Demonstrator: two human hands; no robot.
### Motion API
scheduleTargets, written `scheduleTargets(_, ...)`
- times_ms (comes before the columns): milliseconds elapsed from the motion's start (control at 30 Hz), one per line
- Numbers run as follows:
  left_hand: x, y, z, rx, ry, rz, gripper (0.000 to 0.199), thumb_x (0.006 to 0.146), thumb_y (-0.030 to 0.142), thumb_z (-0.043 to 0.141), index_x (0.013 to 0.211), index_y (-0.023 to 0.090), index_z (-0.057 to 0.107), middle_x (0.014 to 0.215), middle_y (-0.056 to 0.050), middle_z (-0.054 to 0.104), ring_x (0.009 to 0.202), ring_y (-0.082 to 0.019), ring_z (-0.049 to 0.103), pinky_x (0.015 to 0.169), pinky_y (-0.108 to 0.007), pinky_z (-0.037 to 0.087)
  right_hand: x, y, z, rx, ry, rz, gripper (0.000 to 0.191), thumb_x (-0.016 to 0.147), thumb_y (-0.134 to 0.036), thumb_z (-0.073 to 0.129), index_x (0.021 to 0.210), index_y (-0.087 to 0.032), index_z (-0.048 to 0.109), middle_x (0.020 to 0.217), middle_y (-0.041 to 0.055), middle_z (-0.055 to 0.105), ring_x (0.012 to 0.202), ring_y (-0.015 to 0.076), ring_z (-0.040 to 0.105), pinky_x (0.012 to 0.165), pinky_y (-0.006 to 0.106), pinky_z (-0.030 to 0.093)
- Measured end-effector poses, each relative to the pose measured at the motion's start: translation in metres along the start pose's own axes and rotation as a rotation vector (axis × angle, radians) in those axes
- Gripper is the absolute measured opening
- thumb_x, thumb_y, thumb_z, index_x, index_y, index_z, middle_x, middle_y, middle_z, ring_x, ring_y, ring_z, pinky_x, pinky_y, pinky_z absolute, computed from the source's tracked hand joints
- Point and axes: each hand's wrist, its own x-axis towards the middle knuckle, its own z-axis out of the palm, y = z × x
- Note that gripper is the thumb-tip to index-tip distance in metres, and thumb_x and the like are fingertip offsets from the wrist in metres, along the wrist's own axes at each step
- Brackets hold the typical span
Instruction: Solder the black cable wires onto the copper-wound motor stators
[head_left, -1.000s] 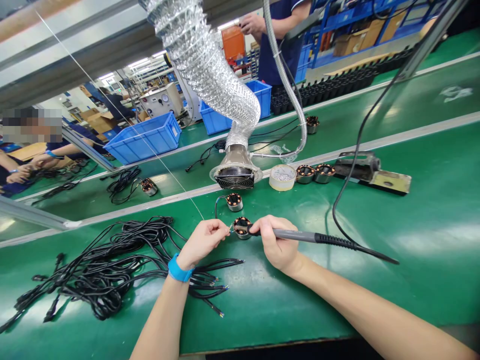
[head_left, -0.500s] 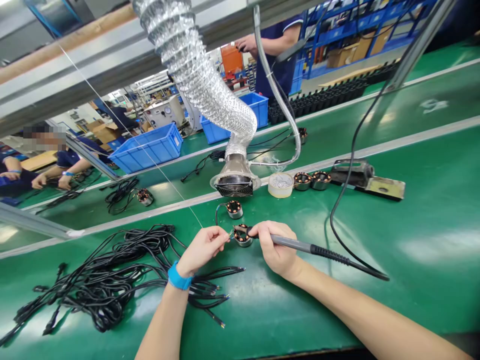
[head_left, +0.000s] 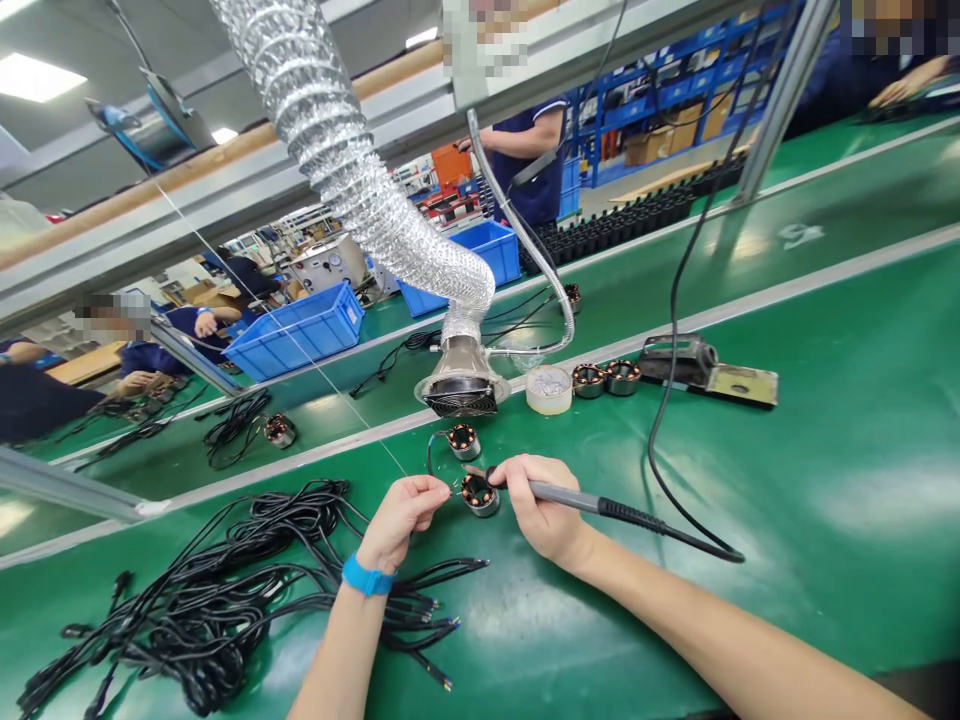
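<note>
My right hand [head_left: 541, 508] grips a grey soldering iron [head_left: 577, 497] whose tip points left, over the top edge of a copper-wound ring [head_left: 480, 497] on the green bench. Left of that ring, my left hand [head_left: 405, 515], with a blue wristband, pinches something thin, perhaps the solder wire [head_left: 330, 382] that runs down from a spool; fine wire ends show by the fingertips. Another wound ring [head_left: 463, 441] with a dark lead stands just behind. Several black cables [head_left: 225, 600] with stripped ends lie to the left.
A fume fan [head_left: 461, 390] on a silver duct hangs behind the rings. Farther right are a round tub [head_left: 548, 390], two more rings [head_left: 604, 378] and an iron stand [head_left: 705, 370]. The iron's cord loops at right. People sit and stand beyond.
The view has shifted, so the bench items appear lower and slightly left. My left fingertips are a little farther from the near ring, and the iron tip lies near its top edge.
</note>
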Motion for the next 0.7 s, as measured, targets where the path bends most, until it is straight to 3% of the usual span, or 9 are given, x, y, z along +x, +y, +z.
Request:
scheduleTargets(267, 0.000, -0.003, 0.010, 0.013, 0.091, -0.004, 0.043, 0.060, 0.046, 0.085, 0.070, 0.012, 0.062, 0.050, 0.011, 0.032, 0.044, -0.003, 0.017, 0.043, -0.021, 0.011, -0.005, 0.004, 0.002, -0.003, -0.035, 0.010, 0.028, 0.097, -0.018, 0.044, 0.077, -0.019, 0.064, 0.069, 0.0000, 0.070, 0.061, 0.0121, 0.066, 0.064, 0.025, 0.051)
scheduleTargets(433, 0.002, -0.005, 0.008, 0.024, 0.089, -0.006, 0.042, 0.061, 0.047, 0.083, 0.073, 0.012, 0.064, 0.048, 0.011, 0.032, 0.043, -0.003, 0.018, 0.042, -0.022, 0.010, -0.009, 0.019, 0.014, -0.073, -0.216, -0.104, 0.012, 0.094, -0.019, 0.055, 0.099, -0.018, 0.066, 0.082, 0.0035, 0.070, 0.070, 0.0137, 0.065, 0.069, 0.026, 0.054)
scheduleTargets(567, 0.003, -0.004, 0.008, 0.077, 0.066, 0.023, 0.037, 0.067, 0.046, 0.078, 0.074, 0.012, 0.065, 0.048, 0.010, 0.034, 0.042, -0.003, 0.020, 0.042, -0.023, 0.009, -0.018, 0.036, 0.025, -0.096, -0.386, -0.131, 0.037, 0.094, -0.018, 0.055, 0.131, -0.023, 0.056, 0.111, 0.0099, 0.063, 0.098, 0.0191, 0.066, 0.083, 0.033, 0.057)
scheduleTargets(700, 0.003, 0.001, 0.008, 0.137, 0.076, 0.070, 0.034, 0.068, 0.045, 0.076, 0.073, 0.012, 0.066, 0.051, 0.008, 0.041, 0.043, -0.004, 0.025, 0.042, -0.024, 0.012, -0.026, 0.052, 0.035, -0.041, -0.426, -0.115, 0.046, 0.095, -0.014, 0.046, 0.140, -0.026, 0.049, 0.119, 0.0106, 0.057, 0.101, 0.0183, 0.067, 0.084, 0.030, 0.057)
